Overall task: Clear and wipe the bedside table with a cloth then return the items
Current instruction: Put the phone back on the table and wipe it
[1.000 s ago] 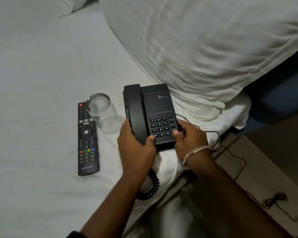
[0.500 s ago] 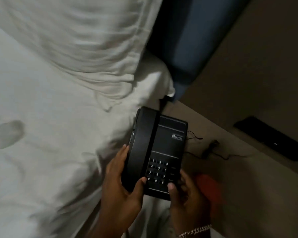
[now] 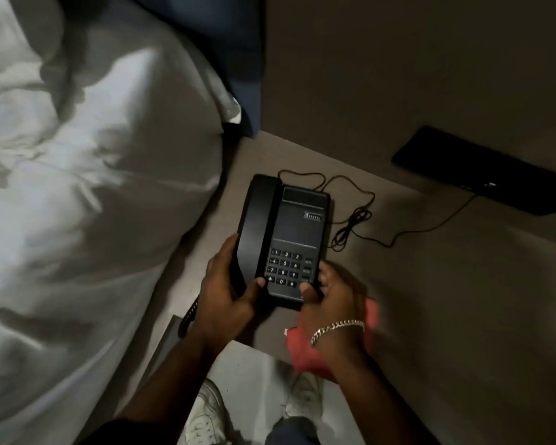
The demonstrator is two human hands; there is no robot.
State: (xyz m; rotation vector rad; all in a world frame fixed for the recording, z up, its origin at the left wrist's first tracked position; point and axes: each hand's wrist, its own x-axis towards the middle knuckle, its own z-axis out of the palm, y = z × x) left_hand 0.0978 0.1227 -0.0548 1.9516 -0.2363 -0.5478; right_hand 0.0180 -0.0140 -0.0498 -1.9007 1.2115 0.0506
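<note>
One black corded desk telephone (image 3: pixel 286 239) is seen, with one thin black cable (image 3: pixel 353 226). One red cloth (image 3: pixel 305 351), one silver chain bracelet (image 3: pixel 336 329), two white shoes (image 3: pixel 206 415) and one flat black wall panel (image 3: pixel 482 171) are counted. Two bare hands (image 3: pixel 225 290) are shown.

Matt black plastic phone (image 3: pixel 289 239) on a smooth matt table (image 3: pixel 446 300); crumpled white cloth bedding (image 3: pixel 93 187); red cloth (image 3: pixel 302 351).
</note>
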